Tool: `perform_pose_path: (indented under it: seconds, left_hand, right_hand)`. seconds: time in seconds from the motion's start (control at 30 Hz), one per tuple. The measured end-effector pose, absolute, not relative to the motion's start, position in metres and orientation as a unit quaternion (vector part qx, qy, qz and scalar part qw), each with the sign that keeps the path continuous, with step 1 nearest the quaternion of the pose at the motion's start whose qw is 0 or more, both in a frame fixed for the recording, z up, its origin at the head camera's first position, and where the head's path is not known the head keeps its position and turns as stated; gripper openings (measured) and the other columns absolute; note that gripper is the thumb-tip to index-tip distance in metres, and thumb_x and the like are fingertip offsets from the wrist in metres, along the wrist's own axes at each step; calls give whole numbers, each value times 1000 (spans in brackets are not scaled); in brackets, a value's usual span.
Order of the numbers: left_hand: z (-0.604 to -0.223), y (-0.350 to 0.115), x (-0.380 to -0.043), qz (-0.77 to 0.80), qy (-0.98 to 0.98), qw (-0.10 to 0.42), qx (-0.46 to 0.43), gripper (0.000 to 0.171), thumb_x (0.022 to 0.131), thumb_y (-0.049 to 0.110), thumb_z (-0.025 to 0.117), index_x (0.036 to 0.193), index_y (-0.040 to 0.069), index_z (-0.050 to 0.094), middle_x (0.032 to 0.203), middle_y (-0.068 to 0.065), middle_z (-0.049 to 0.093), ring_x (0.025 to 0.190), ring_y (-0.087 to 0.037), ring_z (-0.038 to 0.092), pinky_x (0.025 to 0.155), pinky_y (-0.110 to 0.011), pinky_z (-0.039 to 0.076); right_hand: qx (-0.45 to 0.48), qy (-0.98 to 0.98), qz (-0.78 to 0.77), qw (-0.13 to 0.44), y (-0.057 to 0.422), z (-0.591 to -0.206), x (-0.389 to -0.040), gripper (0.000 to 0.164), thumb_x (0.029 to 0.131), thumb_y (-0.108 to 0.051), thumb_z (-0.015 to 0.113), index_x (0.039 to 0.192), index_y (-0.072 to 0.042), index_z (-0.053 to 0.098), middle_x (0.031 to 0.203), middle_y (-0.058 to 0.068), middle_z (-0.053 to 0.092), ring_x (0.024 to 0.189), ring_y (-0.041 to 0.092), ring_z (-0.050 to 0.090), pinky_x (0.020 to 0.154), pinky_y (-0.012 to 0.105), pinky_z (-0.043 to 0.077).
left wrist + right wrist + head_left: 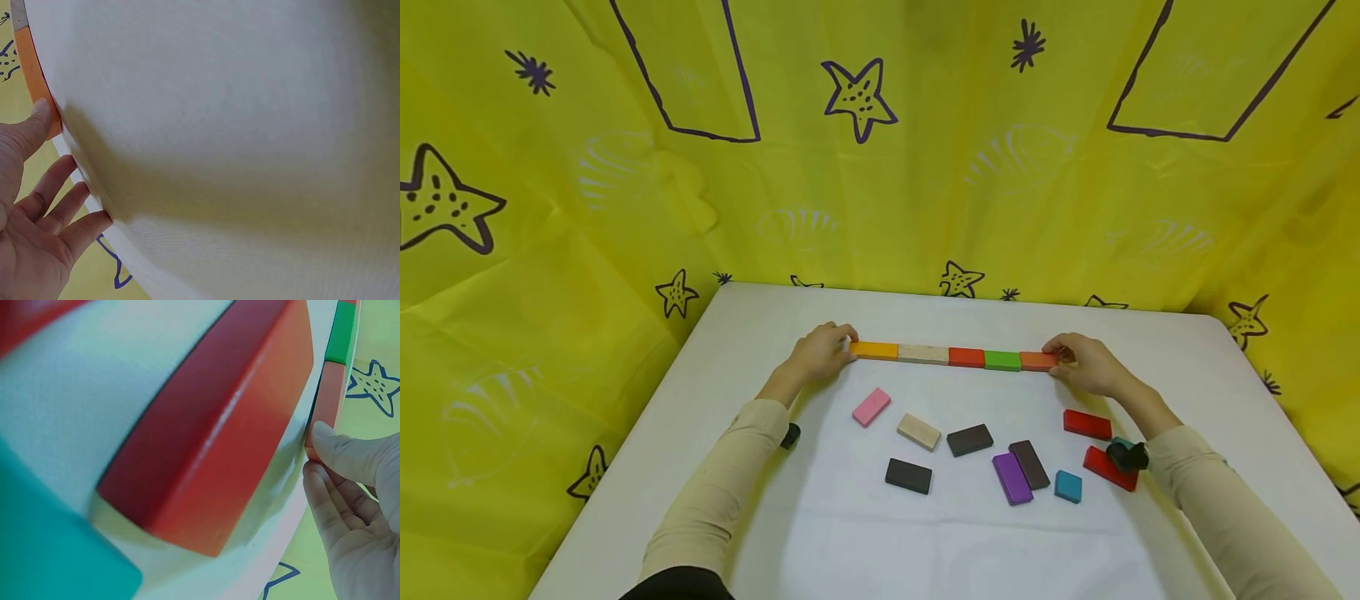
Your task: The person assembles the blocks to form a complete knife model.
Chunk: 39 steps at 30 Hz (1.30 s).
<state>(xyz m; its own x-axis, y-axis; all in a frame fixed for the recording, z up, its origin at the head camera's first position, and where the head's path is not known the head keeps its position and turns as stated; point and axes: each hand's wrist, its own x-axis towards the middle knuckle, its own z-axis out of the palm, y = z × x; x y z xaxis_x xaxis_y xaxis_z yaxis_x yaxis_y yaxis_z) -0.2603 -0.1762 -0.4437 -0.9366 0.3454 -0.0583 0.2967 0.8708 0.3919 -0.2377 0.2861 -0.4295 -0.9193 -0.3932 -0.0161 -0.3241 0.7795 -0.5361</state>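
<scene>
A straight row of wooden blocks lies end to end across the far part of the table: a yellow-orange block, a beige block, a red block, a green block and a salmon block. My left hand holds the outer end of the yellow-orange one. Its thumb presses that block's side, while the lower fingers rest by the tabletop. At the opposite end my right hand pinches the salmon block, thumb against its near face.
Loose blocks lie nearer me: pink, beige, black, dark brown, purple and blue. Red blocks lie beneath the right forearm. A yellow patterned curtain borders the white table.
</scene>
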Motion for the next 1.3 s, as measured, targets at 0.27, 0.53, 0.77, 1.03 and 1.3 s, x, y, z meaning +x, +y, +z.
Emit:
perform_pose_path:
  seconds: [0.27,0.53,0.77,1.03,1.3]
  left_hand:
    - [-443,-176,-260,193,965,64,165,27,102,26,65,127,17,62,119,-15,62,109,-30,59,94,-50,50]
    - [-444,-175,-260,196,964,63,168,26,101,25,66,126,17,62,117,-14,62,106,-30,59,93,-49,51]
    - [-443,-175,-259,189,966,63,167,26,101,26,66,126,16,62,119,-15,62,108,-30,59,94,-49,51]
    - [-442,-176,-258,185,967,59,163,27,101,25,66,126,16,62,118,-15,62,106,-30,59,93,-50,51]
    - [-444,-174,-259,192,966,63,163,27,101,26,66,126,17,62,120,-15,62,108,-31,58,94,-52,50]
  right_hand:
    - [-192,939,-275,78,288,-433,-240,31,91,1,72,119,9,61,114,24,64,106,43,58,97,62,47]
    - [-193,938,-278,78,289,-432,-238,32,91,0,72,120,9,61,115,25,64,107,44,58,98,62,47]
    - [-181,944,-267,71,283,-424,-231,43,91,-7,75,128,8,60,126,30,61,120,50,52,102,66,42]
    - [-196,939,-278,50,273,-412,-211,46,92,-14,76,131,5,60,130,29,59,120,50,52,99,67,43]
    - [-226,925,-302,35,258,-418,-183,44,92,-17,77,128,3,62,126,23,63,118,44,57,99,62,46]
